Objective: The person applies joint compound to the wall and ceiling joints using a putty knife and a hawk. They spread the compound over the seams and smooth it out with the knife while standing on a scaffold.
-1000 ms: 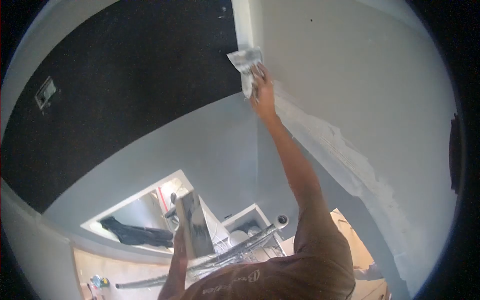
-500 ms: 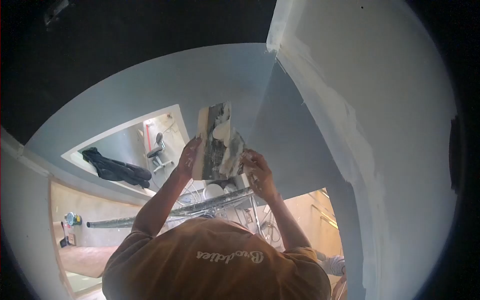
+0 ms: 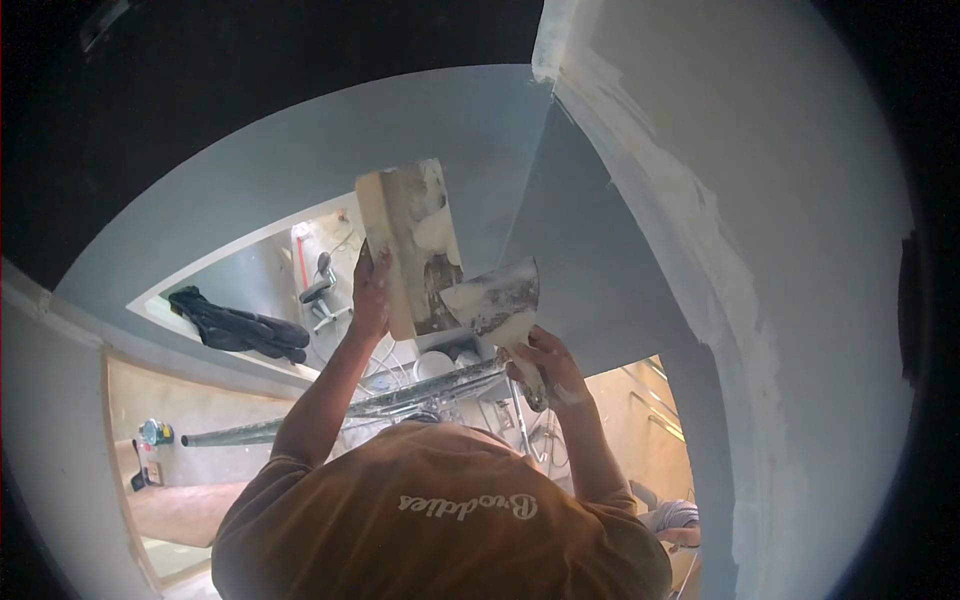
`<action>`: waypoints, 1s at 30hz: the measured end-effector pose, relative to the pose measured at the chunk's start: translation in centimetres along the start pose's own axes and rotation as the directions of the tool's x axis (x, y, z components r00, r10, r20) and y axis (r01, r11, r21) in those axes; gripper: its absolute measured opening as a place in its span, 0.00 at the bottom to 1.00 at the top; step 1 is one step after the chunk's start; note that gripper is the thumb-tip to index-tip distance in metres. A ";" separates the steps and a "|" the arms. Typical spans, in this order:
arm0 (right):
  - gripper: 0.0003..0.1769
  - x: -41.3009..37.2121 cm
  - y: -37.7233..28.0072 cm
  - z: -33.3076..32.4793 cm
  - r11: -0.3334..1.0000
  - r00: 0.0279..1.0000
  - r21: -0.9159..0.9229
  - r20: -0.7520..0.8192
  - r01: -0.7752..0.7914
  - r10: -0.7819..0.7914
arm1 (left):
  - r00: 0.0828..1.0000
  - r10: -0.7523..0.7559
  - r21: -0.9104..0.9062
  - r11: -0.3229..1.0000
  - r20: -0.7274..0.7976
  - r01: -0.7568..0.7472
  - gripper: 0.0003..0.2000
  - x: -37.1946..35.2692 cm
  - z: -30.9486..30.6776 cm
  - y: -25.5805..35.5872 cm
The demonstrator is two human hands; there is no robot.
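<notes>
My left hand [image 3: 372, 293] is wrapped round the edge of a long flat plastering board [image 3: 408, 240], which is tilted and smeared with white compound. In my right hand [image 3: 548, 368] is a wide putty knife [image 3: 497, 298], its handle between my fingers and its blade coated with compound. The blade's left corner lies at the board's lower right edge; whether they touch I cannot tell. White smears mark both hands.
Below me a spattered metal bar [image 3: 235, 432] crosses the view above a white bucket [image 3: 433, 366]. A dark garment [image 3: 235, 325] hangs over the opening's frame. Right is a wall with a white compound strip [image 3: 690, 215]. Another person's striped sleeve [image 3: 677, 515] shows at lower right.
The board has shifted up and left and turned slightly. My right hand has moved right and down, drawing the putty knife away from over the board, so its blade now shows clearly.
</notes>
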State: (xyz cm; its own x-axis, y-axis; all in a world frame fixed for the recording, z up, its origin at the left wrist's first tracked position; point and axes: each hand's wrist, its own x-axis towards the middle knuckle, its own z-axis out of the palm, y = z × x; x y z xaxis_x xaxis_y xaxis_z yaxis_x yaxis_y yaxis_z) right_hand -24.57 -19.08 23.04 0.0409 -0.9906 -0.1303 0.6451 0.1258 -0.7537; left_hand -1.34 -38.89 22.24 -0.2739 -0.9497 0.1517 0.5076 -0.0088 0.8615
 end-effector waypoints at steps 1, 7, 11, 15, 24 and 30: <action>0.16 0.3 -0.2 0.2 1.000 0.999 -0.012 -0.039 -0.011 0.010 | 1.000 -0.018 0.002 1.000 0.013 0.018 0.27 -0.2 0.1 0.0; 0.17 1.1 -2.3 0.4 0.995 0.999 -0.099 -0.043 -0.001 -0.003 | 0.993 0.003 0.095 0.995 0.115 -0.014 0.28 -1.0 -1.9 -1.2; 0.21 2.3 -3.2 -1.5 0.999 0.998 -0.013 0.056 0.032 -0.031 | 0.978 -0.100 -0.076 0.990 0.185 0.115 0.27 -1.4 -4.2 -1.0; 0.21 5.0 -6.1 -0.7 0.969 0.958 0.070 0.150 0.238 -0.246 | 0.960 -0.190 -0.124 0.968 0.204 0.218 0.27 -1.8 -3.8 0.7; 0.31 23.7 -27.2 6.7 -0.584 -0.022 -0.691 0.637 0.425 -0.770 | 0.934 -0.209 -0.360 0.880 0.289 0.309 0.25 -2.5 -6.4 0.2; 0.36 31.9 -38.0 10.4 -0.640 -0.106 -0.739 0.634 0.211 -0.766 | 0.985 -0.140 -0.160 0.975 0.104 0.156 0.22 -5.5 -10.6 -0.5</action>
State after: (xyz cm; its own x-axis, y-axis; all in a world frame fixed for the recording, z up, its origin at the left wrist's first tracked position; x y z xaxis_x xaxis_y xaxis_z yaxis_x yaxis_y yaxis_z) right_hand -39.89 -56.05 54.21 -0.0151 -0.0251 0.9996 -0.9680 -0.2501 -0.0209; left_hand 8.59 -36.97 15.87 -0.4258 -0.9014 0.0790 0.5826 -0.2063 0.7861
